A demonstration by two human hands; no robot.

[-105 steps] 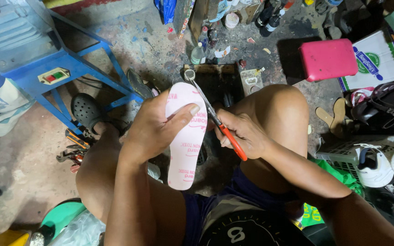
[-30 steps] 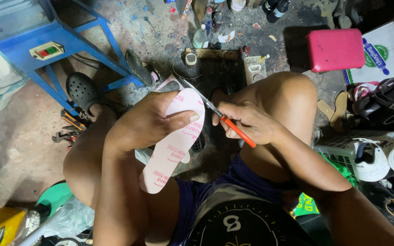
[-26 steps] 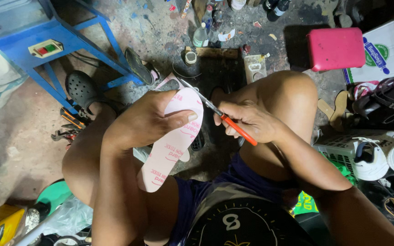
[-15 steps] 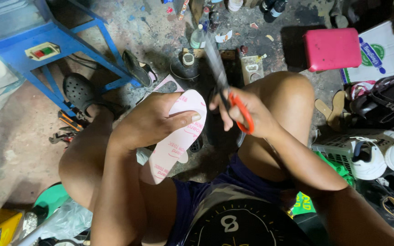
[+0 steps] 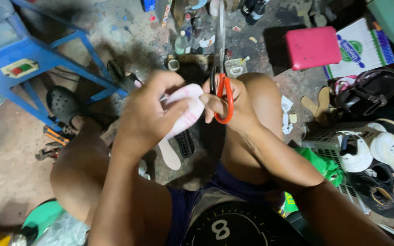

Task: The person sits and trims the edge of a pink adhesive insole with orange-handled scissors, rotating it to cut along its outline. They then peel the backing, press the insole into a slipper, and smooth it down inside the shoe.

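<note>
My left hand (image 5: pixel 153 111) grips a pale pink shoe insole (image 5: pixel 185 111), turned end-on so only a short part shows between my fingers. My right hand (image 5: pixel 233 107) holds red-handled scissors (image 5: pixel 222 77) upright, fingers through the red loop, blades pointing away toward the floor clutter. The two hands almost touch above my knees. I sit low with both bare knees spread. A second pale insole piece (image 5: pixel 169 155) lies on the floor under my left hand.
A blue metal stand (image 5: pixel 37 54) is at the left, a black clog (image 5: pixel 64 105) on my left foot beside it. A pink stool (image 5: pixel 312 47) stands at the upper right. Shoes and a crate (image 5: pixel 329 146) crowd the right. Bottles and scraps (image 5: pixel 183 41) lie ahead.
The insole, first held flat and lengthwise, has been turned end-on in my left hand. The scissors lifted off its edge and swung upright; both hands moved closer together.
</note>
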